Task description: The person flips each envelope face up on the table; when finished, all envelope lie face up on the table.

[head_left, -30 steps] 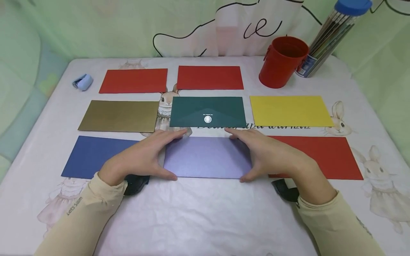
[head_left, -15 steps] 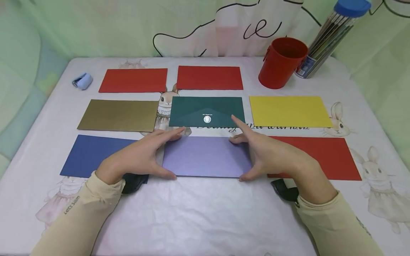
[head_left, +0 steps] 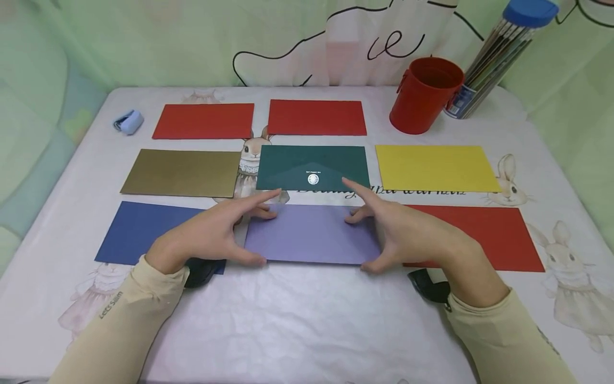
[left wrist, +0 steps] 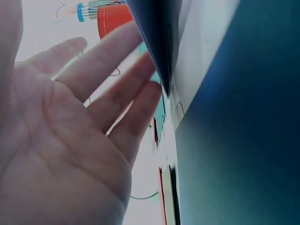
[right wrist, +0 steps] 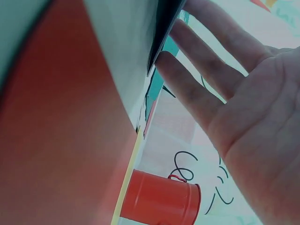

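Plainly, we have the lavender card (head_left: 312, 234) at the centre of our dial, 12 o'clock pointing away from us; it is the middle of 3 cards in the nearest row on the white cloth (head_left: 312, 325), though we cannot tell whether it lies quite flat. At its 9 o'clock side our left hand (head_left: 211, 228) is open, thumb at the 8 o'clock corner, fingers stretched toward the 10 o'clock corner. Our right hand (head_left: 408, 229) mirrors it at 3 o'clock, also open, thumb at the 4 o'clock corner, its index finger raised and seen against the green card (head_left: 312, 160). Both wrist views show long, uncurled fingers with tips at the card's edge; how firmly they press we cannot tell

Around it, we find the blue card (head_left: 139, 226) at 9 o'clock, partly behind our left hand, and the near red card (head_left: 494, 234) at 3. The gold card (head_left: 182, 173) is at 10, the green card at 12, the yellow card (head_left: 436, 168) at 2. Farther off, the 1st far red card (head_left: 203, 121) lies between 10 and 11, the 2nd far red card (head_left: 316, 117) at 12, and the red bucket (head_left: 419, 101) between 1 and 2
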Demonstrator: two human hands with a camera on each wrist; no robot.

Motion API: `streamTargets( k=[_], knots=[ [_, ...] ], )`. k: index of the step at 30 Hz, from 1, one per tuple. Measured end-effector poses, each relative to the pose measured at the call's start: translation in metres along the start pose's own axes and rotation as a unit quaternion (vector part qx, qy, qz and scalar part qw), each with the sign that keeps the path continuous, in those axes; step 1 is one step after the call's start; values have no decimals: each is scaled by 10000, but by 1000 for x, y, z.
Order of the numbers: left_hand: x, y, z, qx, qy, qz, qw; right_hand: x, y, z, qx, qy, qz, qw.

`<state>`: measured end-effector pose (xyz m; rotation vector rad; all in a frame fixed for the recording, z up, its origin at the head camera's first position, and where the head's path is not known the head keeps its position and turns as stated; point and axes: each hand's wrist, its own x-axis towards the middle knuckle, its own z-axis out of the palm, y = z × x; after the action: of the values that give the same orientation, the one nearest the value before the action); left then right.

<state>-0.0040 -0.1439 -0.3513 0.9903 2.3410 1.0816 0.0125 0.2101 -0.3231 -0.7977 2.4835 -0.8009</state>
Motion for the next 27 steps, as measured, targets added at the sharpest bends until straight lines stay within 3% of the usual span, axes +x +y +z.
streamTargets(
  k=[8,13,20,27],
  knots=[
    [-2,0,-3,-136,175,355,9991,-2,-6,-3,46,53,-35,10000],
    [-1,-2,-4,-53,415,756,9963,-6,-7,-5,58,196,-2,9998],
    [-1,1,-7,-132,864,1009,9911,-10,-5,-12,-103,935,-475,9944],
    [-1,-2,-6,35,1515,1402,9785,-8,-3,-11,-78,1622,-965,9820]
  ],
)
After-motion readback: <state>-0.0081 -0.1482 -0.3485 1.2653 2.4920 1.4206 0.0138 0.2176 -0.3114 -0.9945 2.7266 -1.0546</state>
